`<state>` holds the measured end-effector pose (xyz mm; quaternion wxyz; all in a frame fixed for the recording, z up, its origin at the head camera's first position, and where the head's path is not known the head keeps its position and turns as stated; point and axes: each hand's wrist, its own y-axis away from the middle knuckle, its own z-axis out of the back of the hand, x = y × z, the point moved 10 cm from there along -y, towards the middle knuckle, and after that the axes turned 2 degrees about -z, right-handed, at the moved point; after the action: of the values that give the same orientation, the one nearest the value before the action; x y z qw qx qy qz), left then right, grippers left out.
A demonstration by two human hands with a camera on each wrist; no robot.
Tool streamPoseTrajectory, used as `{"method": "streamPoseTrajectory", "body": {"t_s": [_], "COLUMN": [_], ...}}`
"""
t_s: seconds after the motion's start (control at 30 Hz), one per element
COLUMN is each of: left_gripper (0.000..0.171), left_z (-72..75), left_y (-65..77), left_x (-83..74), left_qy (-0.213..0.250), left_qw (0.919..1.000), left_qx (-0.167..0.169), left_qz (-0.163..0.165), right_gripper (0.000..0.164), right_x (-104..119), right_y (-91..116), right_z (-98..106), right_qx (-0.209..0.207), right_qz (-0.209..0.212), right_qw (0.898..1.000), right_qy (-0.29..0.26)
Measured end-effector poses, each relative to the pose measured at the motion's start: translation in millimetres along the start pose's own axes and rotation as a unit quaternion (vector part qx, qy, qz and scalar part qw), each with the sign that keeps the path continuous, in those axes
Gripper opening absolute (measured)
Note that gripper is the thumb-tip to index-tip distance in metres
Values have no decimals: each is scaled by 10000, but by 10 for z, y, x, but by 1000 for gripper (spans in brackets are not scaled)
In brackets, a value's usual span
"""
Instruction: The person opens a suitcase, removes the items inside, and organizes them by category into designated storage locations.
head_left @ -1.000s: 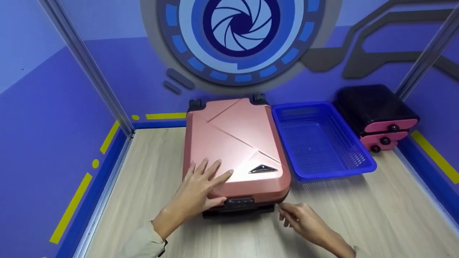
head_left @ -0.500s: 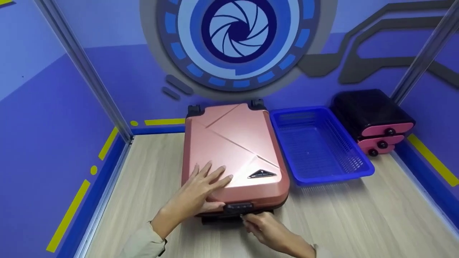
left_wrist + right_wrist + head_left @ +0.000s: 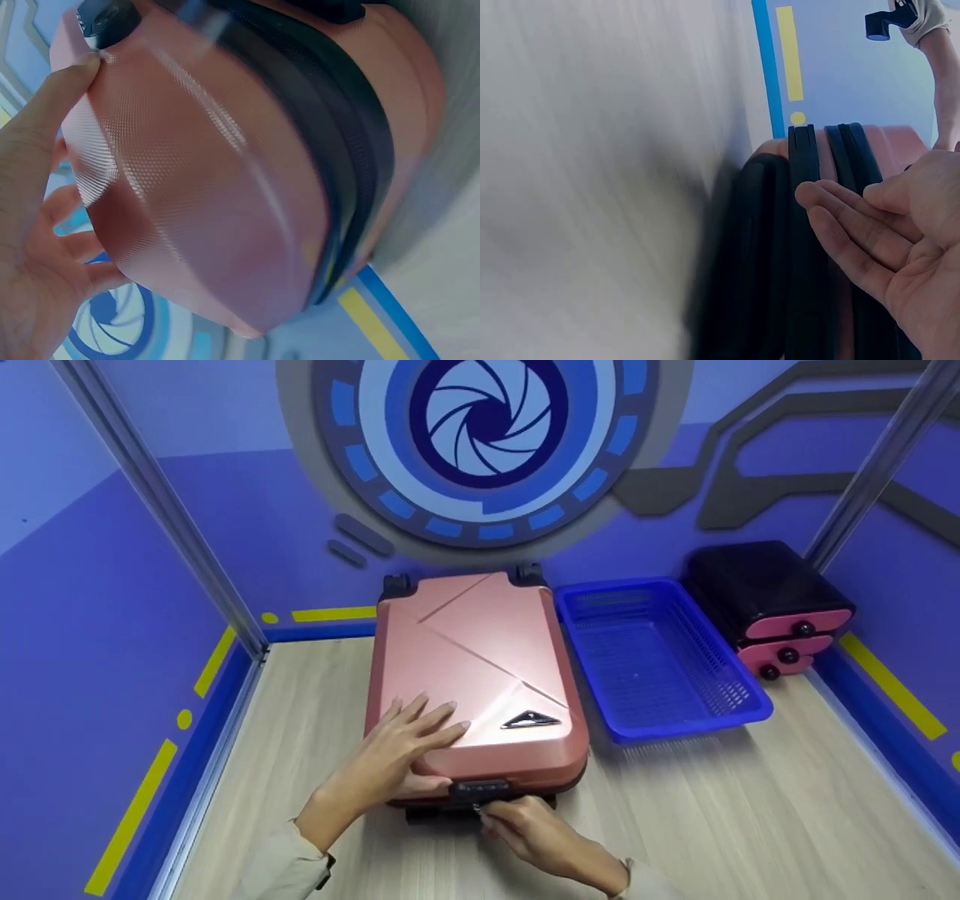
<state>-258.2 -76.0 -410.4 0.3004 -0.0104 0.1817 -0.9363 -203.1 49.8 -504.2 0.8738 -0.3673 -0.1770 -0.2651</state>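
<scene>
A pink hard-shell suitcase (image 3: pixel 472 660) lies flat on the table, its wheels toward the back wall. My left hand (image 3: pixel 382 754) rests on its lid near the front left corner, fingers spread and thumb over the front edge. In the left wrist view that thumb touches the shell beside the black lock (image 3: pixel 109 22). At the front seam, just below the lock, my right hand (image 3: pixel 532 832) pinches a small metal zipper pull (image 3: pixel 477 808) between thumb and index finger. The right wrist view has the other fingers (image 3: pixel 847 251) over the suitcase's black side; the pull is hidden there.
A blue plastic basket (image 3: pixel 615 731) stands right of the suitcase. Beyond it, against the right wall, is a black box with pink drawers (image 3: pixel 772 585) and round black knobs. Purple-blue panels (image 3: pixel 225 510) enclose the wooden tabletop (image 3: pixel 675 810) at the back and sides.
My right hand has moved left along the front seam with the zipper pull, from the right corner to below the lock. The left hand stays on the lid.
</scene>
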Motion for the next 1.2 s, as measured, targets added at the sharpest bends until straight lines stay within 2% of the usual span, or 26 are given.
{"method": "streamPoseTrajectory", "body": {"t_s": [0.17,0.33,0.4,0.53,0.63,0.8,0.9,1.0,1.07,1.1,1.2], "left_gripper": [74,76,76,76,73,66,60,55,51,48,31], "left_z": [3,-32,-30,-15,-11,-14,-16,-17,-12,-4,23], "left_y": [60,82,88,91,124,219,281,367,434,467,549], "left_x": [107,92,86,49,-5,-119,-160,-197,-229,-252,-341], "left_qy": [136,-63,-261,-676,-912,-1075,-906,-678,-539,-493,-427], "left_qw": [9998,9998,9994,9973,9953,9908,9875,9825,9784,9758,9661], "left_qx": [-61,-63,-39,-6,-138,-753,-1226,-1664,-1928,-2069,-2526], "left_qz": [153,199,244,285,300,321,397,484,520,509,309], "right_gripper": [7,10,12,10,6,7,10,14,16,17,16], "right_x": [-121,-199,-203,-185,-152,-96,-34,47,89,109,132], "right_y": [-35,32,32,10,12,42,36,-5,-56,-93,-223], "right_z": [-96,-129,-114,-35,-5,32,106,268,447,561,951], "right_qx": [75,490,582,511,586,1021,1402,1628,1513,1343,528], "right_qz": [-530,-1013,-1015,-825,-708,-738,-813,-937,-1011,-979,-737], "right_qw": [9974,9905,9899,9931,9944,9906,9826,9734,9727,9758,9871], "right_qy": [-491,-786,-799,-659,-521,-534,-902,-1314,-1440,-1422,-1323]}}
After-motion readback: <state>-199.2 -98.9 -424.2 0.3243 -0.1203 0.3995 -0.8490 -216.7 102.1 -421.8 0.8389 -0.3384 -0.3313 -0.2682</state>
